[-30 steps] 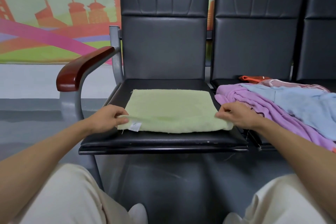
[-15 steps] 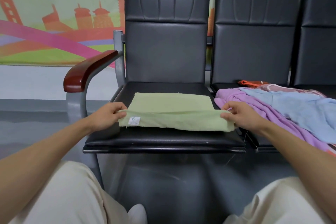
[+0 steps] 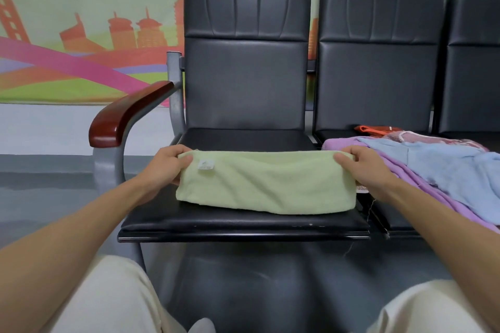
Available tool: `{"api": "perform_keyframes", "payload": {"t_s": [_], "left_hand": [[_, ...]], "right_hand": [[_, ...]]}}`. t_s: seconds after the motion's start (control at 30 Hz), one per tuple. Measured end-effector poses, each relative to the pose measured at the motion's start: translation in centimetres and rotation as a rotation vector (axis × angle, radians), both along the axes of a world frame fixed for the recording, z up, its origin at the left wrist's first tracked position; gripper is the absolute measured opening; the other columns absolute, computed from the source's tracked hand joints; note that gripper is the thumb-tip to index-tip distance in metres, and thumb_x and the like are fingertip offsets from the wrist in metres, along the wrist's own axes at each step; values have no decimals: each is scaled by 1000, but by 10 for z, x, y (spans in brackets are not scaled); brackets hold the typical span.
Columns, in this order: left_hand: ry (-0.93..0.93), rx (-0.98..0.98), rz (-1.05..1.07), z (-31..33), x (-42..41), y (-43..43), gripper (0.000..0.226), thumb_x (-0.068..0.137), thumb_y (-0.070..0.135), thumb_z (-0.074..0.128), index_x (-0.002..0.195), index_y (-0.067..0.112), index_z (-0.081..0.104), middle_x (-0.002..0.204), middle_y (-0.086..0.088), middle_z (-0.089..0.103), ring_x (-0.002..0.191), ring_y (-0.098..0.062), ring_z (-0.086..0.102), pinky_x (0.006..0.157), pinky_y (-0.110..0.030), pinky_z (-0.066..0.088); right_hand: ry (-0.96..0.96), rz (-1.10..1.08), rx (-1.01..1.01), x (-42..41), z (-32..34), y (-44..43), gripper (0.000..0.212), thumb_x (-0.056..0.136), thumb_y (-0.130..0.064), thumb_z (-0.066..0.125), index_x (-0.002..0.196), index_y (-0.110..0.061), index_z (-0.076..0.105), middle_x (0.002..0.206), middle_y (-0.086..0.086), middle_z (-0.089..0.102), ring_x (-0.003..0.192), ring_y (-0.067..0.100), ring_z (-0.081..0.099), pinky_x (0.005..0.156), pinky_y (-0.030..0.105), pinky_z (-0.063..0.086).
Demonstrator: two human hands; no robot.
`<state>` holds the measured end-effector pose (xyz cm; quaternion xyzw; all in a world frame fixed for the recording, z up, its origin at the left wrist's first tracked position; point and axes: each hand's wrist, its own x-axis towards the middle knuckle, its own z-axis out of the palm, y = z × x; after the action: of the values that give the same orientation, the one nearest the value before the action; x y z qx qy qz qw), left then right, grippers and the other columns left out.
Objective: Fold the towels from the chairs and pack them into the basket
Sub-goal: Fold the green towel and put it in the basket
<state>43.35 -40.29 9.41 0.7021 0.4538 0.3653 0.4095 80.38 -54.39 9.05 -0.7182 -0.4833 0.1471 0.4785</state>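
A pale green towel (image 3: 266, 184), folded over with a small white label near its top left, hangs in front of me above the black seat (image 3: 243, 222) of the left chair. My left hand (image 3: 165, 167) grips its upper left corner. My right hand (image 3: 362, 167) grips its upper right corner. The lower edge of the towel touches or nearly touches the seat. On the seat of the chair to the right lie a purple towel (image 3: 422, 186), a light blue towel (image 3: 443, 167), a pinkish patterned one (image 3: 433, 140) and an orange one (image 3: 373, 129). No basket is in view.
A red-brown wooden armrest (image 3: 127, 113) on a grey metal post stands at the left of the chair. A third black chair (image 3: 473, 62) is at the far right. My knees in beige trousers (image 3: 89, 297) fill the bottom corners. Dark grey floor lies below the seats.
Both hands have lifted the near edge of the green towel up and away from me, so the towel that lay flat on the seat now hangs doubled between them.
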Motion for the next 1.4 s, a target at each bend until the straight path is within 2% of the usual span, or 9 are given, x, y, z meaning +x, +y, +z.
{"api": "perform_keyframes", "payload": {"t_s": [0.3,0.47,0.6,0.8,0.9,1.0,1.1,1.23,1.4], "left_hand": [[277,191,141,-9,46,78,20,102,13,39,99,18,58,100,0,59,95,-19,53,77,-29,38],[401,238,167,-16,69,122,19,102,13,40,106,14,59,100,0,57,90,-16,50,79,-28,35],[440,258,183,-31,81,146,18,100,13,43,105,14,60,99,-1,60,85,-16,50,75,-27,35],[414,20,151,-47,81,145,30,97,26,52,125,15,48,111,3,53,95,-15,50,77,-26,38],[328,-49,117,-43,74,137,53,92,21,61,139,13,38,110,3,50,86,-8,49,62,-17,37],[414,-46,134,-40,64,118,63,89,15,62,145,10,32,119,-1,48,93,-11,52,70,-18,43],[585,-84,103,-38,53,95,55,88,23,63,134,6,38,130,-10,46,112,-24,50,79,-28,44],[750,-44,21,-30,41,67,39,88,22,64,118,7,45,111,-6,57,100,-21,54,75,-27,43],[821,-41,68,-31,30,48,19,86,24,62,92,9,53,89,-5,58,77,-19,54,60,-25,42]], "right_hand": [[-113,-157,26,16,-6,80,16,82,-26,72,90,-13,71,86,-2,68,86,16,58,80,31,46],[-232,-175,-102,37,-22,122,20,85,-32,69,72,-19,60,61,-9,53,71,17,51,55,23,32],[-346,-179,-264,44,-41,144,23,88,-33,64,75,-16,60,63,-5,54,72,20,52,58,29,32],[-416,-168,-389,42,-48,153,18,93,-27,56,83,-14,61,78,7,60,78,24,54,66,27,35],[-517,-170,-395,40,-46,147,18,90,-17,51,99,-6,62,95,13,63,92,31,58,69,30,40],[-713,-93,-338,23,-44,132,34,90,-18,52,123,-12,53,124,9,50,116,30,43,92,38,40],[-810,150,-324,-8,-38,117,34,93,-29,51,126,-20,53,131,2,47,122,23,37,103,34,31],[-793,384,-548,-34,-39,101,40,97,-36,48,131,-16,52,136,8,48,128,26,39,109,36,29],[-687,424,-536,-35,-34,77,40,89,-31,60,128,-23,54,131,2,48,122,19,45,106,31,34]]}}
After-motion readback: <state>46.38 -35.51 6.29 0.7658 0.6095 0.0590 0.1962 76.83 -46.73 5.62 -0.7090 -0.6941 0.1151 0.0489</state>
